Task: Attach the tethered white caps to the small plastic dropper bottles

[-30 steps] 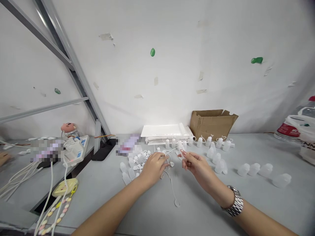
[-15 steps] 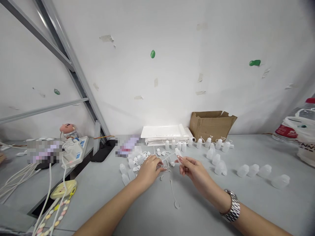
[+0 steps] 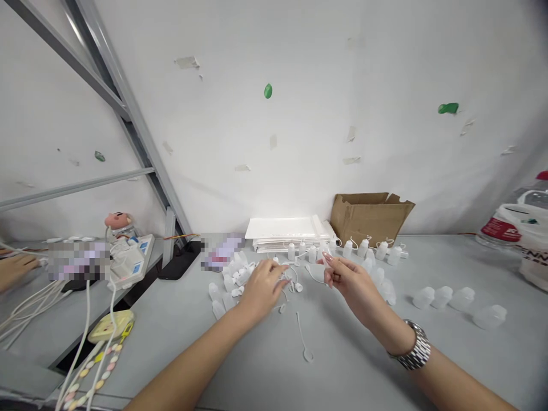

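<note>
My right hand (image 3: pixel 349 279) pinches a small white plastic bottle (image 3: pixel 326 249) between thumb and fingers, above the grey table. A thin white strap (image 3: pixel 314 276) dangles to the left of those fingers. My left hand (image 3: pixel 262 290) hovers at the heap of white caps (image 3: pixel 243 278), its thumb and forefinger apart. Loose caps with cords (image 3: pixel 298 287) lie just right of it, partly hidden by the fingers. Nearer to me a single strap with a ring end (image 3: pixel 305 342) lies flat. Upright bottles with looped straps (image 3: pixel 347 248) stand in a row at the back.
Several bottles without straps (image 3: pixel 462 298) lie to the right, others (image 3: pixel 217 308) left of the caps. Behind are a white stack (image 3: pixel 282 228) and a cardboard box (image 3: pixel 370 220). A power strip (image 3: pixel 131 262), cables and another person's hand (image 3: pixel 19 269) are at left.
My right hand has moved right and slightly up with the bottle, away from the caps. My left hand's fingers have lifted and spread from the cords.
</note>
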Demonstrator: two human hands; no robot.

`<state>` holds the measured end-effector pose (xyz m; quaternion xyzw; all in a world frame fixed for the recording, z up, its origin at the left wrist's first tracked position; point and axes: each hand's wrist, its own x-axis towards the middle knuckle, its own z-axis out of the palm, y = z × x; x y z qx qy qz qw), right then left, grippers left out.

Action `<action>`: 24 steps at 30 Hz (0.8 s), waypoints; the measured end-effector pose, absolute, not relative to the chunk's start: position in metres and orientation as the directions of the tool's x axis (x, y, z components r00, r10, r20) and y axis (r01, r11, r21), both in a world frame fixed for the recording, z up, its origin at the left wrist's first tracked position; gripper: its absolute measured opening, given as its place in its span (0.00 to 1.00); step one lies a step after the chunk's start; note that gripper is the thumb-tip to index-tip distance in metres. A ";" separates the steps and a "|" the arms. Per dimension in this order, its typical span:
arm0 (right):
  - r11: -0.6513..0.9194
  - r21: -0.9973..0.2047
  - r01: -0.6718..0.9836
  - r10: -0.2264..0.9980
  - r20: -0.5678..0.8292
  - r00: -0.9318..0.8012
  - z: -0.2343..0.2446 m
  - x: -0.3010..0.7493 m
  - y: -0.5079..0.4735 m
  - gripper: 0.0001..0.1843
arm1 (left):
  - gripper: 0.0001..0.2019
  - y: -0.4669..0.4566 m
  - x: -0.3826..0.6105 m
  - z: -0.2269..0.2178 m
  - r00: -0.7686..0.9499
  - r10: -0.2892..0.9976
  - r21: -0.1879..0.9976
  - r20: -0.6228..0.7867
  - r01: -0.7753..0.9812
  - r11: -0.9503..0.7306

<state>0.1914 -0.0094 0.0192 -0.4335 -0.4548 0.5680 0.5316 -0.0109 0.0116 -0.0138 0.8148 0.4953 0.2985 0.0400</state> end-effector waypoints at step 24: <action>0.033 -0.994 0.105 0.988 0.017 -0.150 0.005 0.172 -0.024 0.19 | 0.11 0.019 -0.012 0.001 0.103 0.985 0.990 0.135 0.018 -0.138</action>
